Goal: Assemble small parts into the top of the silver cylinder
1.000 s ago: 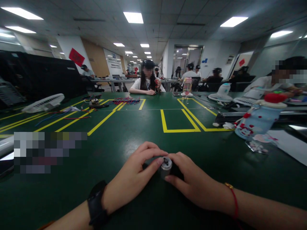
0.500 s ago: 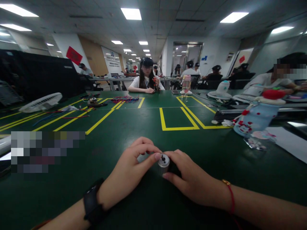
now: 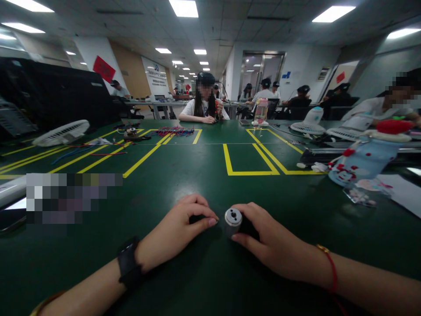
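Note:
A small silver metal cylinder stands upright on the green table, with dark holes in its round top face. My right hand grips it from the right, thumb in front and fingers behind. To the cylinder's left, a short gap away, my left hand has thumb and index finger pinched together around a tiny item at the fingertips, too small to make out. A black watch is on my left wrist, and a red string bracelet on my right.
Yellow tape marks the green table. Red and blue wires lie at the far side. A blue bottle and white fans stand at right. A person sits opposite.
My left hand has moved left, off the cylinder's top, and its pinched fingertips are now apart from it. My right hand still grips the cylinder. The whole view has shifted slightly.

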`<state>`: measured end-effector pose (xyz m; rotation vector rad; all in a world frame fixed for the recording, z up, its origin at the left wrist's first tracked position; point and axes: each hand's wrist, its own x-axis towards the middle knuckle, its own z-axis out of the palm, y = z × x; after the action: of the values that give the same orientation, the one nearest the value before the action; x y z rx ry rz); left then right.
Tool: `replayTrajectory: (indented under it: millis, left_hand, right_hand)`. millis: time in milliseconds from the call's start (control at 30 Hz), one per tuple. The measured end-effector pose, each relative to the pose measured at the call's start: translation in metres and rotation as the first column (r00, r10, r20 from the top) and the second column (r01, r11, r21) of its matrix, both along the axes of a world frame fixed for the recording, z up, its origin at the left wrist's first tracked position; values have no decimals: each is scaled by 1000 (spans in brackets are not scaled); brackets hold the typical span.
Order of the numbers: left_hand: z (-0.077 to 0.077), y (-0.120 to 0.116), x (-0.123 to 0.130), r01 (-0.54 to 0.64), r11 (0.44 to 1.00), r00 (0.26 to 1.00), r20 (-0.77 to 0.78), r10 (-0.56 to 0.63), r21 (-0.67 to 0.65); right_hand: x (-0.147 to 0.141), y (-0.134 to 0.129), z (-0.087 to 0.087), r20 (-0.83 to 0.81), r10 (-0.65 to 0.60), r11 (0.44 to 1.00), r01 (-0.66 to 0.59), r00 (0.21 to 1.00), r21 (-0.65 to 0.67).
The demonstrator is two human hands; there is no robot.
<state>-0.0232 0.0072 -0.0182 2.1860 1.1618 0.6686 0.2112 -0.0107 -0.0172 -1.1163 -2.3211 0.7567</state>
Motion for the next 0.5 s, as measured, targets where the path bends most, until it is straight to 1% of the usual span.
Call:
replayTrajectory:
  millis: [100, 200, 500]
  left_hand:
    - [0, -1, 0, 18, 999, 996, -82, -15, 31]
    - [0, -1, -1, 31, 998, 991, -130, -25, 46]
    - [1, -1, -1, 28, 999, 989, -146, -23, 29]
  right_hand:
    - [0, 0, -1, -3, 0, 1000, 0, 1000, -18]
    - [0, 1, -3, -9, -1, 1000, 1, 1000, -20]
    - [0, 1, -3, -10, -4, 1000, 4, 1000, -6]
